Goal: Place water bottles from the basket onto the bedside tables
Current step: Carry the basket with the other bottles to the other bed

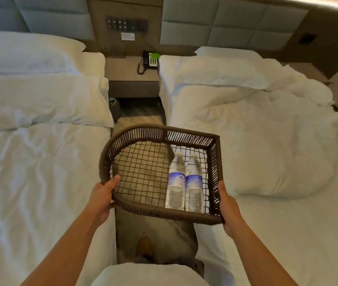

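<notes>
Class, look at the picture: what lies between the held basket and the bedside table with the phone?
In the head view, only bare floor in the aisle between the beds separates the basket from the bedside table; a small dark bin stands beside it.

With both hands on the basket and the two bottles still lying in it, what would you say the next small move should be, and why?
Probably carry the basket forward between the beds to the bedside table. Both bottles still lie in it, the left hand and right hand are each occupied gripping its rim, and the table, bearing only a phone, looks too far ahead to reach from here.
</notes>
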Demonstrator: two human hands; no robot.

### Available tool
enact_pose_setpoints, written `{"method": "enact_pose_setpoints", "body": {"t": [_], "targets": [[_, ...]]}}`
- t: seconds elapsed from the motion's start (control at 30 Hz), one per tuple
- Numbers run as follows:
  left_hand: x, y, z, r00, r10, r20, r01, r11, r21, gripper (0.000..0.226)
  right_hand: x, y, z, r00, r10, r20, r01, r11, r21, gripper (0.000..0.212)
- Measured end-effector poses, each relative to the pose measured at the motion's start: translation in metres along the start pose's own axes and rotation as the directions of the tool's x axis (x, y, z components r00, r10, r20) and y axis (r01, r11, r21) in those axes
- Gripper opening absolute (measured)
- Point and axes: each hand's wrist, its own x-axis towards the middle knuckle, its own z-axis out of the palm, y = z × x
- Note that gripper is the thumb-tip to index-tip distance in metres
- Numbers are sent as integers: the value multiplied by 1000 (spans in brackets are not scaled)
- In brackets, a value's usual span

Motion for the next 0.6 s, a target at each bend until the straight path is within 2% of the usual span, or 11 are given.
{"method": "enact_pose_setpoints", "body": {"t": [0.07, 0.2, 0.37, 0.5, 0.6], "targets": [[25, 33, 12, 999, 13, -44, -13, 1000, -12, 13, 23, -38, 21, 999, -11, 34, 12, 1000, -28, 59], [76, 87, 34, 992, 45, -121, -47, 999, -17, 14, 84, -109, 60, 995, -36, 94, 42, 997, -58, 59], [158, 139, 65, 977, 49, -209, -60, 997, -46, 28, 184, -193, 113, 984, -33, 173, 55, 991, -122, 62], [229, 181, 95, 962, 28, -272, -63, 991, -121, 45, 267, -268, 157, 967, -25, 254, 70, 983, -171, 62], [266, 215, 113, 940, 2, -340, -71, 979, -192, 47, 316, -327, 187, 949, -6, 314, 90, 963, -253, 68]]}}
